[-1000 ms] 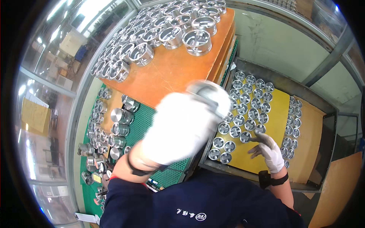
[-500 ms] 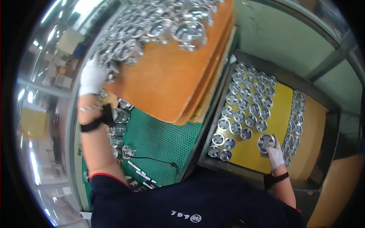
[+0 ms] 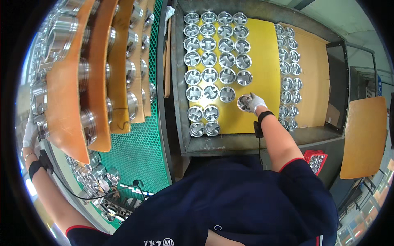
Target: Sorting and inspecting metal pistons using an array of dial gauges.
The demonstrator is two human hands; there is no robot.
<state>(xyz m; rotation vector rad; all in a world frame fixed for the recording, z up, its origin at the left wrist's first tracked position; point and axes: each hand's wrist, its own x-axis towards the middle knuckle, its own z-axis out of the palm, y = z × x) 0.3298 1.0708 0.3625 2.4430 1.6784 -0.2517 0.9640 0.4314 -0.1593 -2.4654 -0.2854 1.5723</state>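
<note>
My right hand, in a white glove, grips a shiny metal piston and holds it just above the yellow sheet, next to the rows of pistons set out there. My left hand, also gloved, reaches far left and touches a metal piston at the lower edge of the stacked orange boards. Whether its fingers close around that piston is hard to see.
Layers of pistons sit between the orange boards on a green mesh mat. A metal crate holds the yellow sheet. A brown sheet with more pistons lies beyond. A red bin and an orange board stand right.
The view has swung right and down. My right hand carried the piston leftward over the yellow sheet. My left hand dropped from the top of the stack to its lower left edge.
</note>
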